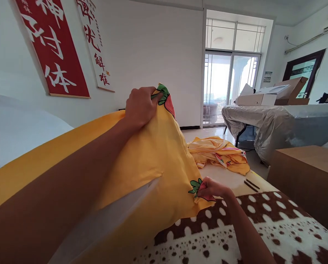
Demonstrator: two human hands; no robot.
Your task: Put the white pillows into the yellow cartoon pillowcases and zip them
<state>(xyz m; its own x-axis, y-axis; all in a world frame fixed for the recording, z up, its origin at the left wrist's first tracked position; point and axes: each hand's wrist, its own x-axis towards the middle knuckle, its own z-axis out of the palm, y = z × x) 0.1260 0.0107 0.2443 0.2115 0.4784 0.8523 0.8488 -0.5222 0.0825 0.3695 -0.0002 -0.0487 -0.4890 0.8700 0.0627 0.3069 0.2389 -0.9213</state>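
Observation:
A yellow pillowcase (142, 146) with red-and-green fruit prints at its corners fills the near left and middle. Through a long slit in it a white pillow (131, 201) shows. My left hand (142, 104) is raised, its fingers closed on the upper corner of the pillowcase. Lower and to the right, my right hand (212, 188) pinches the other corner just above the spotted blanket. The fabric hangs stretched between both hands. My left forearm hides part of the yellow cloth.
A brown-and-white spotted blanket (207, 238) covers the near surface. Beyond it lie crumpled yellow bedding (218, 152) and two thin dark sticks (251, 185). A cardboard box (303, 183) stands at the right, before a plastic-covered table (271, 121) bearing open boxes (254, 99).

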